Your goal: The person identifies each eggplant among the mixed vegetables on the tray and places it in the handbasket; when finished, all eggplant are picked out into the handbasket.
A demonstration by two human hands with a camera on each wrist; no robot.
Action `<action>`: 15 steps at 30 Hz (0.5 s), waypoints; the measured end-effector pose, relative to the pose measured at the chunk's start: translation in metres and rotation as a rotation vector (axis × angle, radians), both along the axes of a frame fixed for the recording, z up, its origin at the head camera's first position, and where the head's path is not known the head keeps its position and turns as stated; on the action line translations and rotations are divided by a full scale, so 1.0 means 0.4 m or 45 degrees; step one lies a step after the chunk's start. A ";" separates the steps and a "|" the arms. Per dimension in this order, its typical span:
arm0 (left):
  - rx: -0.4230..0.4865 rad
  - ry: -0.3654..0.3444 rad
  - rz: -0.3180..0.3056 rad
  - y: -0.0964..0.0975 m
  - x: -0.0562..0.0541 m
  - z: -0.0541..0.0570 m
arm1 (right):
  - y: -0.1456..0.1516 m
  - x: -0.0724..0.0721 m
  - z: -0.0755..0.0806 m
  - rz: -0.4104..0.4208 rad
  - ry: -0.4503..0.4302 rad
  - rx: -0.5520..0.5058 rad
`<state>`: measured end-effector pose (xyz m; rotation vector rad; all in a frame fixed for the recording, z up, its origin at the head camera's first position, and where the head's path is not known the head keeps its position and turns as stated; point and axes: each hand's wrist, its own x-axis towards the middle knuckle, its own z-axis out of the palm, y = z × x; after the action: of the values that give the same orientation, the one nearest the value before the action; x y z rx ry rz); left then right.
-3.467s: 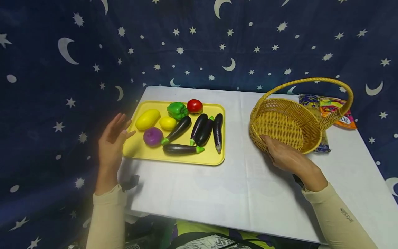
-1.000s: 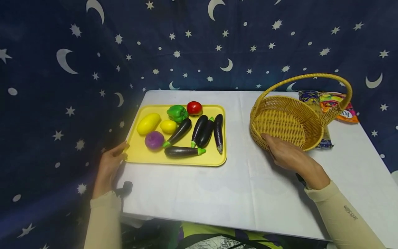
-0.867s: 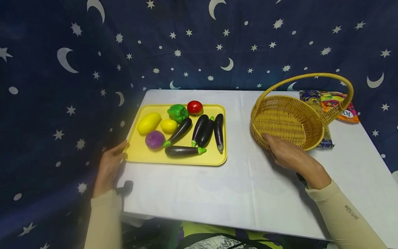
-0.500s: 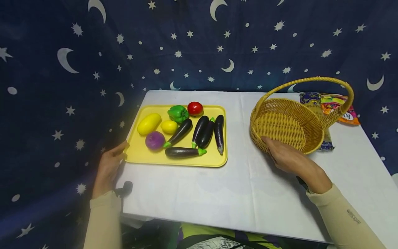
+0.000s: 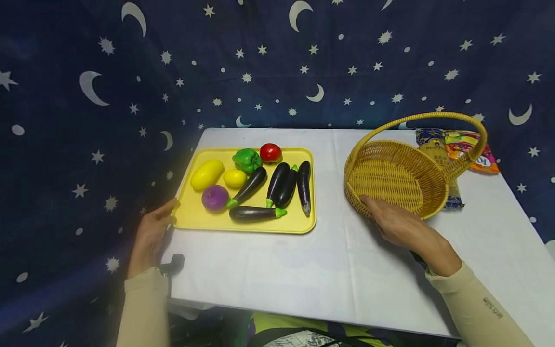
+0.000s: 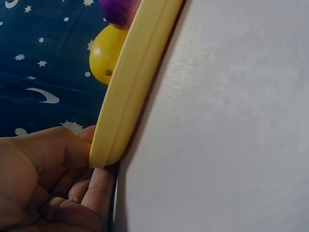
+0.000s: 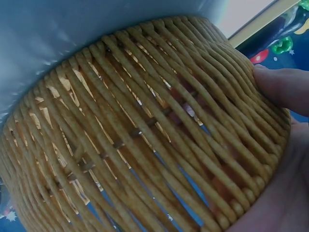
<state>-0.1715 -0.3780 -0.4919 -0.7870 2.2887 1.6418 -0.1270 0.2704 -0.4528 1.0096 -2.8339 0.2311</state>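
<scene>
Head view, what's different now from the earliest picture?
The left hand, raised off the yellow tray before, has lowered and now grips its near left corner. The right hand still holds the wicker basket; the five eggplants remain on the tray.

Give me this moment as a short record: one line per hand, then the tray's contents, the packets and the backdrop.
Left hand: grips the yellow tray near its front left corner
Right hand: grips the near side of the wicker basket
Tray contents: five eggplants, green pepper, red tomato, large yellow oval fruit, lemon, purple onion
Packets: two, partly hidden by the basket
Backdrop: dark blue cloth, moons and stars
</scene>
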 end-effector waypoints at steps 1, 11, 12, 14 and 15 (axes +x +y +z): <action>-0.003 0.001 0.006 0.000 0.000 -0.001 | -0.001 0.002 0.000 0.009 0.013 0.005; 0.053 0.088 0.022 0.001 0.001 -0.014 | -0.007 -0.001 -0.015 0.063 0.131 -0.083; 0.053 0.090 0.013 0.000 0.003 -0.015 | -0.005 -0.002 -0.018 0.071 0.149 -0.094; 0.045 0.086 0.006 0.000 0.005 -0.015 | -0.003 -0.004 -0.023 0.092 0.194 -0.113; 0.045 0.089 0.009 0.000 0.005 -0.015 | -0.002 -0.006 -0.025 0.102 0.216 -0.125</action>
<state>-0.1694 -0.3779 -0.4980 -0.7421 2.2993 1.7341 -0.1294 0.2695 -0.4628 1.0683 -2.6071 0.2755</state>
